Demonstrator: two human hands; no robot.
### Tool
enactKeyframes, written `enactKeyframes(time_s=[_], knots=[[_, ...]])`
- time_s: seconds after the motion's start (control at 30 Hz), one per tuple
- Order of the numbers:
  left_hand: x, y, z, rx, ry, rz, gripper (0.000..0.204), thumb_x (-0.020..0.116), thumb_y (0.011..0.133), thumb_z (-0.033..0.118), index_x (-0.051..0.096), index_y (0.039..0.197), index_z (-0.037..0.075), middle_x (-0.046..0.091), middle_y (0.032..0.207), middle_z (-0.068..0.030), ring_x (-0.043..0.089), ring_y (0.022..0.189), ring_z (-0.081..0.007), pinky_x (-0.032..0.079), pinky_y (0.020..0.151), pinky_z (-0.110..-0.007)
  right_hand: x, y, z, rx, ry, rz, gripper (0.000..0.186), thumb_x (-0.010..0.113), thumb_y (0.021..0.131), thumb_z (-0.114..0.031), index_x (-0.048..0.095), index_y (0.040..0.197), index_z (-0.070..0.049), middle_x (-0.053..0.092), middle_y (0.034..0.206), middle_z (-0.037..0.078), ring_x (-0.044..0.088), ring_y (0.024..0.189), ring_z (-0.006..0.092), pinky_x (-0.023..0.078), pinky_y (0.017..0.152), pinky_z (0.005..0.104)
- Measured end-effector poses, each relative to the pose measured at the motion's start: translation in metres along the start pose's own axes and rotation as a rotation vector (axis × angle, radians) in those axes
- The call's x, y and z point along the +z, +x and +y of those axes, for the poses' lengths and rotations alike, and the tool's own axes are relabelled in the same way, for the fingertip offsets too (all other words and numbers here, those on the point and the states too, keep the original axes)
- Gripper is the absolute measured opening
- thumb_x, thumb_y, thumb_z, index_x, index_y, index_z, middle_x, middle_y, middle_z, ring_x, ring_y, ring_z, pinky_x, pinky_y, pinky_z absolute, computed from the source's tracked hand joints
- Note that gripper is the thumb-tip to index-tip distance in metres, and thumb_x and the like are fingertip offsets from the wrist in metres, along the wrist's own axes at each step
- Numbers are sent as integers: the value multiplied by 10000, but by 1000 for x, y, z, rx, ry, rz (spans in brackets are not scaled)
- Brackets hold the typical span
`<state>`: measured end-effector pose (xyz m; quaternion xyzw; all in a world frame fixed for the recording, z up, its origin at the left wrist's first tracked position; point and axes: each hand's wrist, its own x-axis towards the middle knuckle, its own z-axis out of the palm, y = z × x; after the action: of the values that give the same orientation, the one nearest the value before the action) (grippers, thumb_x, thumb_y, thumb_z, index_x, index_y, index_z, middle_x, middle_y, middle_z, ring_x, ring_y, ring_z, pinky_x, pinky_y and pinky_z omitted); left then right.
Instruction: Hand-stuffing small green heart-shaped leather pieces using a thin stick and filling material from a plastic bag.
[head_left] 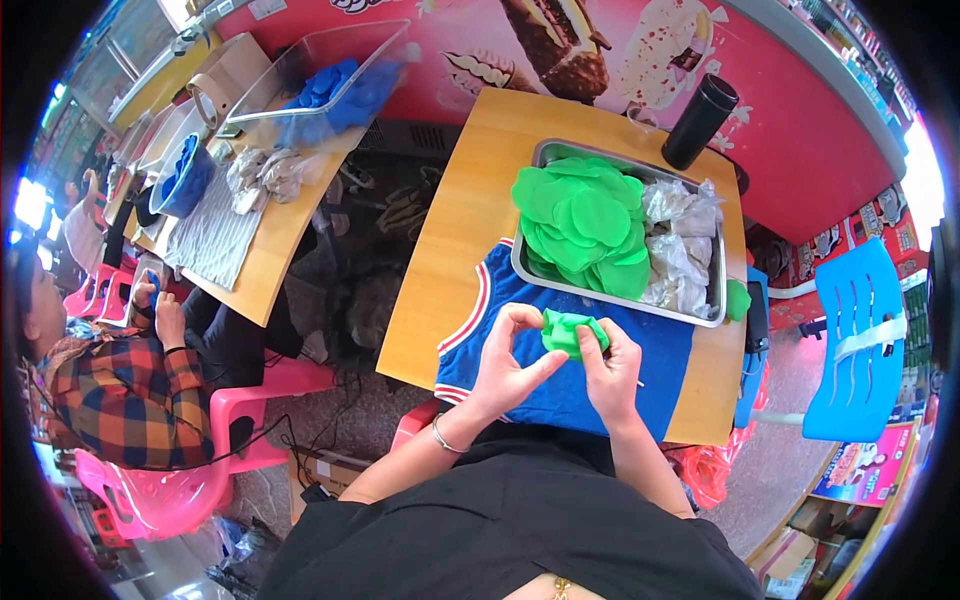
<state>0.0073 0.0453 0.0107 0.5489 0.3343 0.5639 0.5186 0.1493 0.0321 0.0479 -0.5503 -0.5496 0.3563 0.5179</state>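
A small folded piece of thin green sheet material [574, 334] is held up between my hands over the table. My left hand [508, 362] grips its left edge with bent index finger and thumb. On the other side, my right hand [612, 372] pinches it between thumb and fingers. A thin pale stick end shows beside my right hand; what it belongs to is hidden. Just beyond, a metal tray [620, 305] holds a heap of round green sheets [585, 220] on its left and crumpled clear plastic bags [682, 245] with pale contents on its right.
Under my hands lies a blue cloth with striped trim [460, 350] on the wooden table [440, 250]. A black tumbler [700, 122] stands behind the tray, and a green piece [738, 299] sits beside it. At left, a person [120, 390] handles something blue; a blue chair [855, 340] is at right.
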Motion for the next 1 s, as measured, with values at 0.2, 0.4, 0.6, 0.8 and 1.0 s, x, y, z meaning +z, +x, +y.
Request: enactKeyframes(time_s=[0.2, 0.4, 0.6, 0.8, 1.0], knots=[[-3, 7, 10, 168, 393, -43, 223, 697, 721, 73, 519, 843, 19, 480, 899, -72, 482, 849, -184, 398, 771, -274, 1, -3, 15, 124, 277, -50, 258, 540, 897, -173, 547, 689, -21, 443, 569, -51, 334, 520, 17, 257, 447, 212], [-12, 10, 1, -21, 36, -270, 171, 604, 832, 163, 537, 771, 17, 462, 963, -62, 439, 905, -155, 364, 779, -260, -3, 1, 5, 352, 515, -87, 322, 481, 935, -270, 578, 716, -56, 473, 598, -71, 355, 504, 5, 250, 440, 193], [-21, 22, 10, -94, -41, -302, 205, 514, 889, 148, 549, 752, 0, 457, 985, -56, 430, 916, -127, 363, 780, -256, -5, -5, 25, 349, 409, -226, 313, 518, 917, -264, 577, 704, -44, 464, 560, -57, 370, 477, 15, 263, 419, 203], [-33, 36, 40, -9, 397, -622, 152, 565, 823, 136, 556, 775, -8, 480, 910, -98, 461, 902, -220, 379, 802, -309, -13, 3, -3, -141, -78, -296, 253, 665, 756, -55, 563, 986, -81, 409, 587, -29, 358, 500, 52, 290, 447, 224], [-41, 46, 46, -46, 332, -838, 162, 647, 793, 181, 565, 804, 42, 485, 906, -81, 479, 880, -221, 397, 784, -308, -23, 11, -8, -39, -141, -689, 182, 698, 731, -107, 525, 752, -55, 431, 543, 13, 388, 462, 84, 306, 434, 252]])
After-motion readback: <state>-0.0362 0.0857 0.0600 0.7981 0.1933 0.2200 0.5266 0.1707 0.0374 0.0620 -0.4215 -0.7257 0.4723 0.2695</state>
